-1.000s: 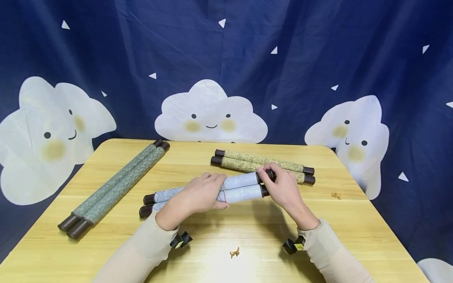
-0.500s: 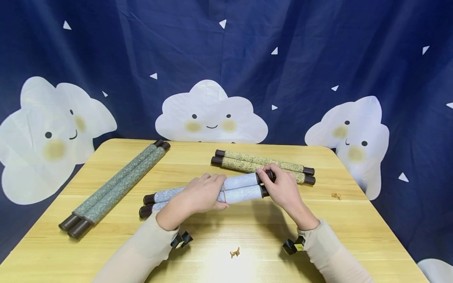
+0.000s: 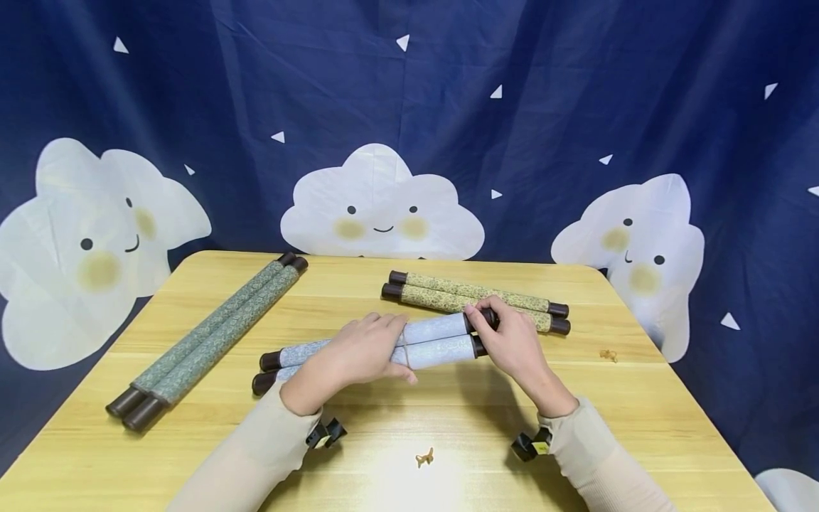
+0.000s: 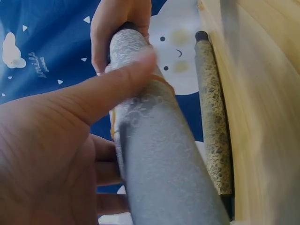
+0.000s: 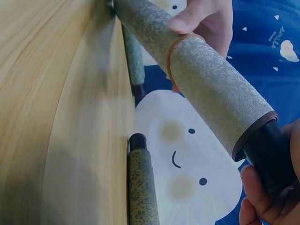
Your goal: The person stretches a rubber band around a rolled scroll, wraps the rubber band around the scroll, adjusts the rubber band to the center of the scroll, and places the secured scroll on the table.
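Two light blue patterned scrolls (image 3: pixel 441 352) with dark brown end knobs lie side by side in the middle of the head view, their right ends raised off the table. A thin rubber band (image 5: pixel 169 58) circles the pair. My left hand (image 3: pixel 361 352) grips the scrolls around their middle, fingers over the top beside the band; its thumb (image 4: pixel 117 84) extends along the near scroll in the left wrist view. With my right hand (image 3: pixel 512 338) I hold the dark knobs (image 5: pixel 267 152) at the right end. The palm sides are partly hidden.
Behind them lies a pair of yellow patterned scrolls (image 3: pixel 435 299), and at the left a longer green pair (image 3: pixel 224 334). One small tangle of rubber bands (image 3: pixel 425 457) sits near the front of the wooden table (image 3: pixel 633 427), another rubber-band tangle (image 3: pixel 608 354) at the right.
The left thumb has shifted slightly down and away from the scrolls near the band. Scrolls, right hand and everything else stay almost where they were.
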The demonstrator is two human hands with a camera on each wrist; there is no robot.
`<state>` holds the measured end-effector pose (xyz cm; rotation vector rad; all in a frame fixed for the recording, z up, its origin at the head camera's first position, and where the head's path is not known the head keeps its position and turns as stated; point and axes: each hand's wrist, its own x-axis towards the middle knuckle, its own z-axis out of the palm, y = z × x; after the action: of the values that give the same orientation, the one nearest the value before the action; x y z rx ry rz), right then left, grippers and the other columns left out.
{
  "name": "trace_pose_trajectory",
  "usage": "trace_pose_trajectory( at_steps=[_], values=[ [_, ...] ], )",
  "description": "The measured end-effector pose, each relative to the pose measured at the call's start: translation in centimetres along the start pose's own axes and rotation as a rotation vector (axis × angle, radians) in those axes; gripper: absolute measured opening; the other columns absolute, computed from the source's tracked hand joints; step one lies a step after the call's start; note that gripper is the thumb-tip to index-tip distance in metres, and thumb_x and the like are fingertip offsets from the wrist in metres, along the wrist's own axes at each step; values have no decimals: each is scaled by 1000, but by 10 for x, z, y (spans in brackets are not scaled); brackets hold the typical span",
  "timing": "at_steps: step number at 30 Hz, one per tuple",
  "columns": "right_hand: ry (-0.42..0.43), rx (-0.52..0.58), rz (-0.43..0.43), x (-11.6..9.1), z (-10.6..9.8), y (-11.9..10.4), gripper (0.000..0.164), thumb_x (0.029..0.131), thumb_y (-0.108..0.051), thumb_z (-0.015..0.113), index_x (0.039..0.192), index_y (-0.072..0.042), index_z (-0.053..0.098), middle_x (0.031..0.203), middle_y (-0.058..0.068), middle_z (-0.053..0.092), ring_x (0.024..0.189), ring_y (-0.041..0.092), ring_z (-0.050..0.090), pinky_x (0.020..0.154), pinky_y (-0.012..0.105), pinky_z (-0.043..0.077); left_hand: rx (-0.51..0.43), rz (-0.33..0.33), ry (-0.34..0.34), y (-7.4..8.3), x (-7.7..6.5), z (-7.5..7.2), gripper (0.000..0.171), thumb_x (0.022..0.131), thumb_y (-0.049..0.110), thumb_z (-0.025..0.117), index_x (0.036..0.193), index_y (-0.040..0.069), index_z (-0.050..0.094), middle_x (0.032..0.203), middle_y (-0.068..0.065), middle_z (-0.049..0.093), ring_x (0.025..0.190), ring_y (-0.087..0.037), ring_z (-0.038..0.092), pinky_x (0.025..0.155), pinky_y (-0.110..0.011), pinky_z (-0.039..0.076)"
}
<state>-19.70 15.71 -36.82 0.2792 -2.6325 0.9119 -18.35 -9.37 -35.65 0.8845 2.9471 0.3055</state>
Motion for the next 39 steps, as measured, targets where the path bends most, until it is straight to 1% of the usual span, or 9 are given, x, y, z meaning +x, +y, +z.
trace_pose_trajectory(
  at_steps=[2,5,7,11,18,25,28,32,39],
  values=[
    [-1,-2,-1,0,0,0,36,96,-53,55,94,-19,67,67,-3,58,68,21,58,64,38,45,-6,25,16,0,1,1,102,74,64,71,146,-1,39,137,-17,53,119,-33,54,102,-46,44],
    [1,0,-4,0,0,1,34,96,-51,56,94,-19,68,67,-2,58,67,21,57,63,37,44,-5,48,38,1,2,1,99,76,65,68,144,-1,42,136,-17,55,118,-32,55,102,-45,44],
    [6,4,-5,1,0,1,33,96,-49,57,95,-18,68,67,-1,59,67,22,58,62,37,44,9,45,45,2,2,2,95,78,65,67,143,-1,43,135,-17,56,117,-32,55,101,-46,45],
    [12,10,-12,1,-1,0,31,96,-47,58,94,-17,69,69,0,61,68,23,59,63,38,45,29,20,40,3,2,1,91,80,62,68,143,0,45,133,-15,57,114,-31,56,97,-45,47],
    [-4,2,-13,0,0,-1,34,96,-51,56,93,-20,68,71,-3,62,69,21,59,67,39,46,22,-7,14,4,-1,-1,90,79,55,75,142,-1,44,136,-16,55,116,-33,55,98,-48,47],
    [-15,13,-17,-2,3,-2,35,96,-52,55,94,-20,68,80,-3,67,73,21,61,68,40,46,5,-10,12,4,-2,-2,84,77,50,79,137,1,48,129,-15,58,108,-31,57,90,-46,51],
    [-12,12,-21,-3,4,-2,34,96,-51,56,95,-20,69,81,-2,67,72,22,61,67,40,46,-4,-10,4,3,-2,-2,82,77,49,80,136,1,49,127,-14,59,108,-31,57,90,-46,51],
    [-5,13,-23,-3,4,-2,33,96,-50,56,94,-20,68,77,-3,66,71,22,60,67,40,45,-14,-9,-4,3,-1,-1,81,77,47,80,134,0,49,126,-14,59,108,-32,57,93,-45,49],
    [-7,10,-22,-3,5,-2,33,96,-50,56,94,-20,69,76,-2,65,69,21,59,66,39,46,-35,-4,-2,3,-2,-2,78,76,42,83,133,1,49,125,-14,59,109,-33,56,95,-44,49]
  ],
)
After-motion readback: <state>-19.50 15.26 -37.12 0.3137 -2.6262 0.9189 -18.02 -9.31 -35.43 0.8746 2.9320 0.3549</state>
